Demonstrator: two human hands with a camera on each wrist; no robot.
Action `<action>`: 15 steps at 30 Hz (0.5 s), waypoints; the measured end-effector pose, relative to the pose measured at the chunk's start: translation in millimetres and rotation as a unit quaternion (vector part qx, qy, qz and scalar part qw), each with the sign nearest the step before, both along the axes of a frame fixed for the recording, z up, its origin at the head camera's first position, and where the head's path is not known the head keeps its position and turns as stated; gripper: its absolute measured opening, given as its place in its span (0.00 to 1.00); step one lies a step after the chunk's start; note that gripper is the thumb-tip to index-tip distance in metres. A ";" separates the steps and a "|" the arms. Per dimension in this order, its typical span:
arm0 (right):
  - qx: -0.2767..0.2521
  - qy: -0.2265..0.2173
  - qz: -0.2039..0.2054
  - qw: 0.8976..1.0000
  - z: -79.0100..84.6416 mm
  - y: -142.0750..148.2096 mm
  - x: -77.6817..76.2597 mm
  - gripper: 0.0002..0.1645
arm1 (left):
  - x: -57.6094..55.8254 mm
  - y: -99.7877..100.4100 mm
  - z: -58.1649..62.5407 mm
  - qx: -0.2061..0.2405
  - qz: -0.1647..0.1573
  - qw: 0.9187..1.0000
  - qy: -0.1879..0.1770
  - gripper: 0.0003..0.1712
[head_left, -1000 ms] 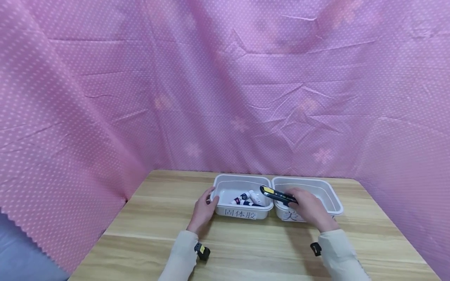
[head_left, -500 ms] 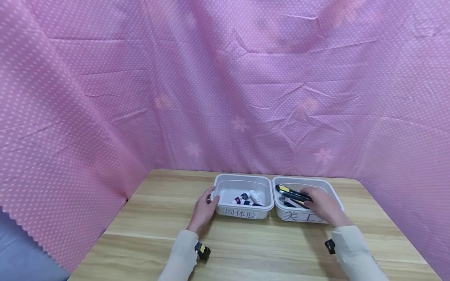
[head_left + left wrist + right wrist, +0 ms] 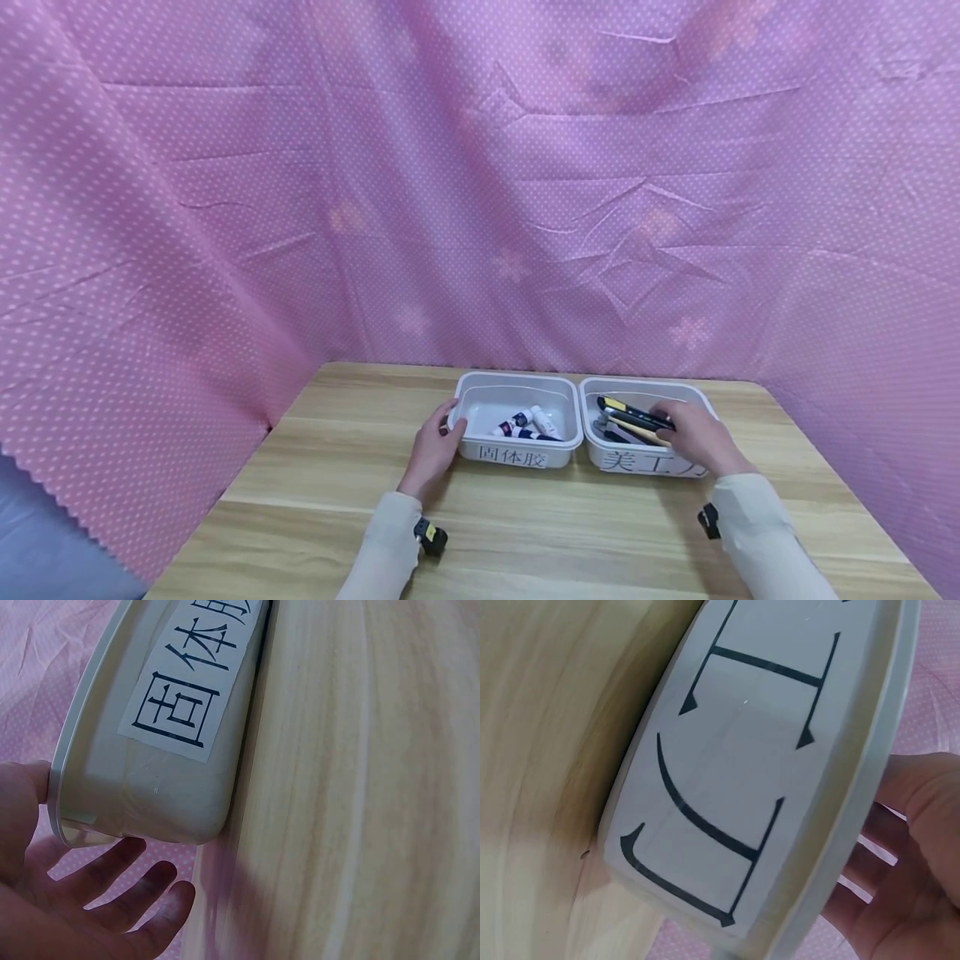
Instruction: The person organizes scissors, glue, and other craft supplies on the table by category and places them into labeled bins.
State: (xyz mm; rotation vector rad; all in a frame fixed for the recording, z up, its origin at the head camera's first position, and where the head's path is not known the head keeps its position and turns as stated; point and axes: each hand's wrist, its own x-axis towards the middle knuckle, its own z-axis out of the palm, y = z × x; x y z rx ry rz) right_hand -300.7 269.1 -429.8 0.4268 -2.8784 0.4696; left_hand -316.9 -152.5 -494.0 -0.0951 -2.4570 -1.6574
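My left hand [image 3: 435, 446] holds the left front corner of a white plastic bin [image 3: 517, 379], thumb at the rim; in the left wrist view the other fingers [image 3: 161, 881] spread loosely beside the wall. Several glue sticks [image 3: 546, 422], white and dark blue, lie inside this bin. In the second white bin [image 3: 652, 383], to its right, my right hand [image 3: 693, 433] grips the near end of a black and yellow utility knife [image 3: 633, 412]. More knives [image 3: 637, 429] lie beneath it. The right wrist view shows my right hand [image 3: 907, 862] beyond the rim, with the knife hidden.
Paper labels with printed characters are stuck on both bins' fronts: one label [image 3: 512, 456] left, another label [image 3: 652, 463] right. The bins stand side by side near the back of a wooden table [image 3: 525, 533]. A pink dotted curtain [image 3: 480, 183] hangs behind.
My right hand has carried the utility knife rightward from between the bins and lowered it into the right bin. The left hand has stayed at its bin's corner.
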 end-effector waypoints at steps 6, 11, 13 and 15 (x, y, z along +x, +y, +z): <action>-0.005 -0.012 -0.006 1.000 -4.8 6.5 -4.7 0.13 | -1.4 1.0 -1.0 0.000 0.000 1.000 -0.001 0.29; -0.011 -0.020 -0.023 0.999 -8.6 9.1 -8.7 0.12 | -1.8 1.9 -1.4 0.001 -0.004 1.000 0.003 0.29; -0.017 -0.017 -0.024 0.999 -10.5 9.5 -9.9 0.12 | -1.4 2.2 -1.3 0.004 -0.007 1.000 0.003 0.29; -0.021 -0.016 -0.022 0.999 -12.0 10.1 -10.4 0.12 | -0.8 2.6 -1.2 0.003 -0.008 1.000 0.004 0.29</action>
